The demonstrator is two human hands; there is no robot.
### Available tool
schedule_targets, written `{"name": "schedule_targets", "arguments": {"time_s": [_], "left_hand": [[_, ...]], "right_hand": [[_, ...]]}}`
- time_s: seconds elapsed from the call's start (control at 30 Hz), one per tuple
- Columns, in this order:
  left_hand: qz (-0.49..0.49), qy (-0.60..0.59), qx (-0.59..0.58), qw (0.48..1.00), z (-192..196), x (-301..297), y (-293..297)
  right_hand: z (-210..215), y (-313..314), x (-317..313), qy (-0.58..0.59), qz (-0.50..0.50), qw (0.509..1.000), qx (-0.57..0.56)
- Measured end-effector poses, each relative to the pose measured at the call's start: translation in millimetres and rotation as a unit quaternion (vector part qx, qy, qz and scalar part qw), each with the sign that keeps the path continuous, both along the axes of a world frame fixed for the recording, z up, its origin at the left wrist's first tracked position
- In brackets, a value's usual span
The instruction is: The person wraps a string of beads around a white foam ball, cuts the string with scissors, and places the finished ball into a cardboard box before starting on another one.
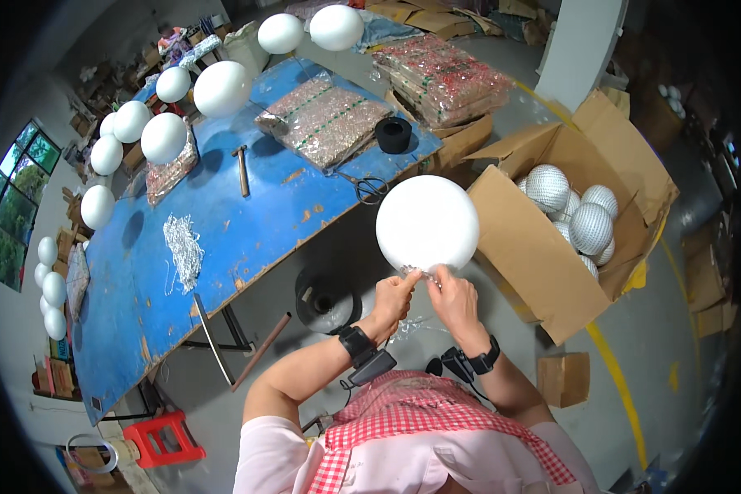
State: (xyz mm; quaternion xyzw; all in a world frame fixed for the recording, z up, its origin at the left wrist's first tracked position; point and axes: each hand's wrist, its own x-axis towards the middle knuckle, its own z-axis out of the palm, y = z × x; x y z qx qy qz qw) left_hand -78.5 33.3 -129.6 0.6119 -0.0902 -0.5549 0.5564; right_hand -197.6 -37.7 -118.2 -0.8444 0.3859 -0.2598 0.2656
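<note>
A large smooth white ball (428, 224) is in front of me, beyond my fingertips. My left hand (393, 303) is closed in a pinch at the ball's near edge. Close beside it, my right hand (455, 303) pinches at the same spot. Between the fingertips shows a short bit of silvery beaded strand (412, 270), touching or nearly touching the ball. Its full length is hidden by the fingers. More such strands lie in a bundle (184, 251) on the blue table (255, 222).
Scissors (369, 188), a hammer (242, 171), a black roll (393, 134) and bagged beaded sheets (325, 119) lie on the table. White balls (222, 89) stand along its far side. At right, a cardboard box (543, 263) holds beaded balls (590, 228). A red stool (165, 439) stands lower left.
</note>
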Motion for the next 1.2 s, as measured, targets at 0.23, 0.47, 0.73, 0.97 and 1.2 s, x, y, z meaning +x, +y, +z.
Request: {"name": "schedule_targets", "arguments": {"time_s": [0.23,0.47,0.73,0.97,1.2], "left_hand": [[0.034,-0.066,-0.063,0.995,26.7,24.9,-4.7],[0.01,-0.142,-0.084,0.986,25.6,11.7,1.5],[-0.001,-0.242,-0.135,0.961,14.2,5.7,-1.1],[0.015,-0.29,-0.148,0.945,7.6,5.0,-1.4],[0.021,-0.252,-0.169,0.953,15.8,0.6,3.2]], "right_hand": [[3.2,4.6,-24.0,-0.004,0.024,0.996,0.085],[29.1,11.4,-11.2,-0.179,0.025,0.969,0.169],[36.6,23.5,-7.1,-0.105,-0.005,0.973,-0.206],[41.2,25.6,-3.9,-0.087,-0.021,0.968,-0.235],[46.9,32.2,4.5,-0.218,-0.111,0.967,0.074]]}}
